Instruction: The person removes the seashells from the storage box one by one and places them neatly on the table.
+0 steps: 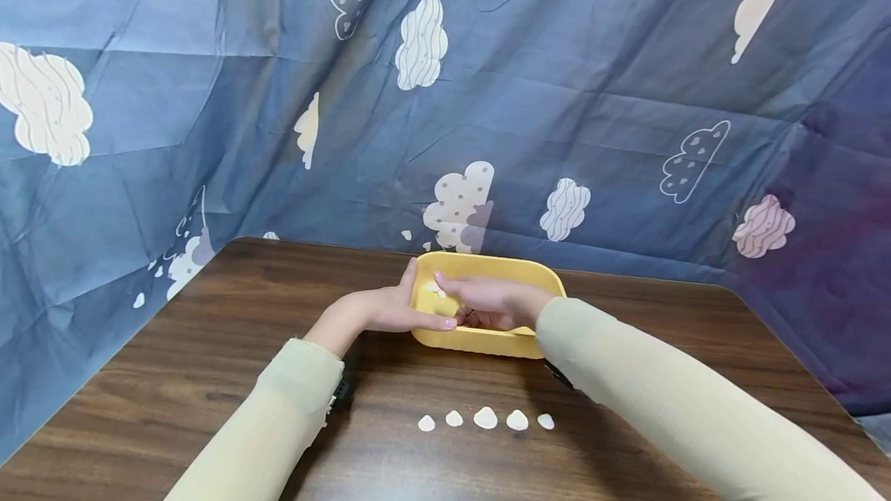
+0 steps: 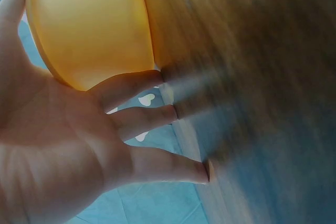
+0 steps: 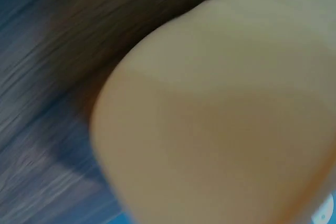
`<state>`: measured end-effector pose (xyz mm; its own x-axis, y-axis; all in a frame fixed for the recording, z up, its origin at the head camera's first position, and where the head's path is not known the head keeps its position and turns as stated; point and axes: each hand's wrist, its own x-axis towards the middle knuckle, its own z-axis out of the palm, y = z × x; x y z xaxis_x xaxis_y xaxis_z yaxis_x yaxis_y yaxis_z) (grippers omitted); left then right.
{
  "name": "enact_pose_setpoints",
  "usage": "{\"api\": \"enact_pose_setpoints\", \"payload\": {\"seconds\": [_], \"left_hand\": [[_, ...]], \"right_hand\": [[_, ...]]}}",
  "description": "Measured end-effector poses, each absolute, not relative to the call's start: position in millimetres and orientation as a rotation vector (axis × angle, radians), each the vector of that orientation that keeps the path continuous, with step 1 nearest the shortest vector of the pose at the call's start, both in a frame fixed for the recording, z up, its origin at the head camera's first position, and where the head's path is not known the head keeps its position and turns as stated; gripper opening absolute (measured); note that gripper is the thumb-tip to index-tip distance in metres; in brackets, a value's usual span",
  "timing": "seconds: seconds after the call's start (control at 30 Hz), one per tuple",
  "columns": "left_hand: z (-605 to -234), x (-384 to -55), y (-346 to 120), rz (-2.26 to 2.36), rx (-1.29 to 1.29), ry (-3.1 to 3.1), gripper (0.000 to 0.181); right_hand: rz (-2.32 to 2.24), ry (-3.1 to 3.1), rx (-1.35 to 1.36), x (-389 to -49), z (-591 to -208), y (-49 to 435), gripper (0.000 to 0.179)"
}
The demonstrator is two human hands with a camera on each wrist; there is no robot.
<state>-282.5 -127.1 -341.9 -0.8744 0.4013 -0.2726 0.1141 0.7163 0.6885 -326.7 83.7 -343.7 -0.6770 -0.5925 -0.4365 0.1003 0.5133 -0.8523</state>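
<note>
A yellow oblong tub with rounded corners stands toward the back of the table. My left hand spans its left end, thumb lying along the front rim. In the left wrist view that hand has straight, spread fingers, and the tub wall sits between thumb and fingers. My right hand reaches down inside the tub, with its thumb stretched left and its other fingers partly hidden. Small white pieces lie near the thumb. A blurred pale-yellow surface fills most of the right wrist view; the hand does not show there.
Several small white fan-shaped pieces, shell-like, form a row on the brown wooden table in front of the tub, a larger one at the middle. A blue cloth with cloud prints hangs behind the table.
</note>
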Motion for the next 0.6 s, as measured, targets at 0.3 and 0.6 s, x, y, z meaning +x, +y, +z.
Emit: {"api": "enact_pose_setpoints", "payload": {"seconds": [0.3, 0.6], "left_hand": [[-345, -284, -130, 0.959, 0.403, 2.541, 0.143], [-345, -283, -127, 0.946, 0.406, 2.552, 0.143]], "right_hand": [[-1.648, 2.06, -0.27, -334, -350, 59, 0.061], [-1.586, 2.407, -0.297, -337, -345, 67, 0.042]]}}
